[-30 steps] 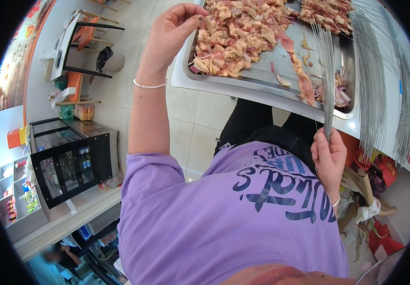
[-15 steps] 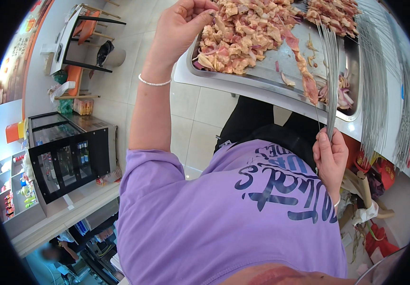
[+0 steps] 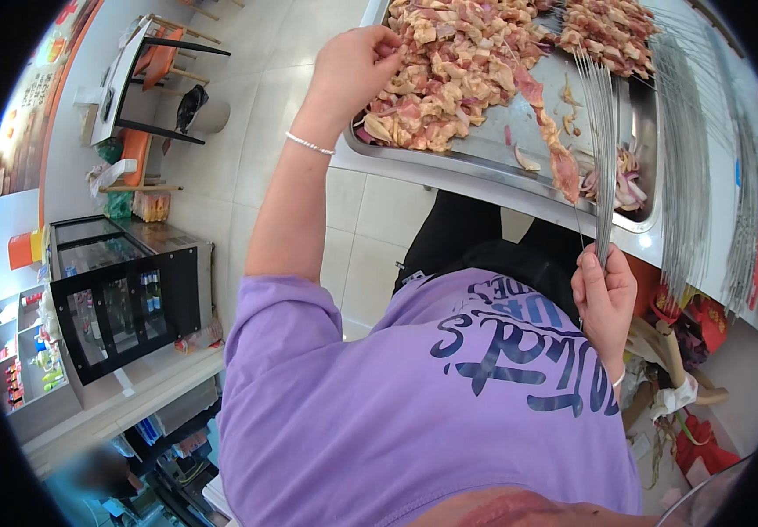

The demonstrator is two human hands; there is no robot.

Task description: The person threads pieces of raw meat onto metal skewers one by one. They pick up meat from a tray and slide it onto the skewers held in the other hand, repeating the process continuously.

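A large heap of raw cut meat (image 3: 454, 75) with bits of onion fills the left of a metal tray (image 3: 537, 140). At the heap's left edge my left hand (image 3: 357, 70) is closed, thumb and fingers pinched together; whatever is between them cannot be made out. My right hand (image 3: 605, 294), below the tray's near edge, grips a bundle of thin metal skewers (image 3: 603, 149) standing up over the tray. It also holds one separate skewer threaded with a strip of meat (image 3: 548, 132), which slants over the tray.
Finished meat skewers (image 3: 609, 35) lie at the tray's far right, with sliced onion (image 3: 627, 184) in its near right corner. More bare skewers (image 3: 685, 167) rest on the white table right of the tray. A glass-fronted drinks cabinet (image 3: 129, 294) stands far left.
My left hand has come slightly down and right along the heap's edge, its fingers still pinched. The right hand keeps its grip on the skewers, nearly in place. The view has shifted slightly.
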